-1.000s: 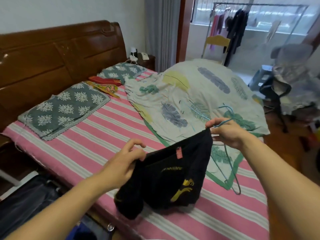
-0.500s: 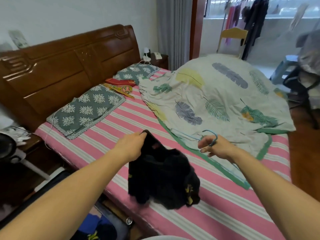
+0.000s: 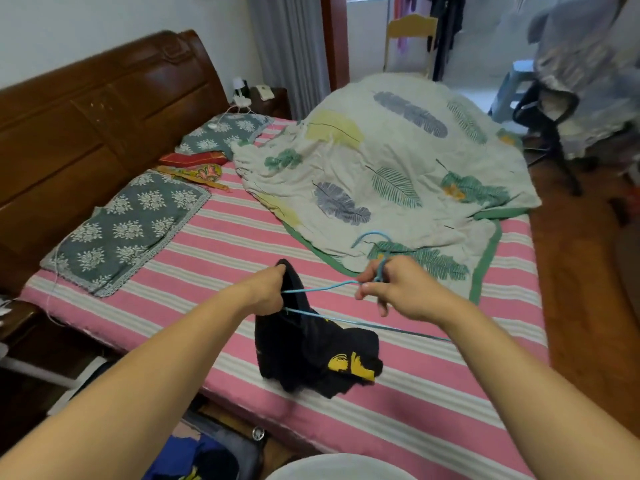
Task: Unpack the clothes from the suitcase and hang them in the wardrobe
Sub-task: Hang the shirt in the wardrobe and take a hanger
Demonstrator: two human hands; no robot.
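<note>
Bedroom scene, person standing at the long edge of the bed [image 3: 214,244], which carries a pink striped sheet. A leaf-print quilt [image 3: 398,161] is heaped on its far half and two grey floral pillows [image 3: 128,230] lie by the wooden headboard [image 3: 104,109]. An open suitcase [image 3: 207,459] shows at the lower edge, on the floor beside the bed, with blue fabric inside.

The black garment [image 3: 311,355], printed in yellow, rests bunched on the sheet, its upper edge lifted. The left hand [image 3: 266,292] has its fingers curled round that raised edge. The right hand [image 3: 398,289] pinches the neck of a thin blue wire hanger [image 3: 332,320], whose hook rises above the fingers and whose left shoulder reaches the cloth at the left hand.

Step in hand, as judged: threading the hanger into the garment. To do it well, the left hand should hold the opening taut and spread, so the wire end slides inside rather than snagging a fold; the far shoulder follows once the first is seated.

Compared with half a second earlier, the hanger has been swung across from the quilt side to meet the garment, the hands have drawn closer together, and the garment lies more spread on the sheet.
</note>
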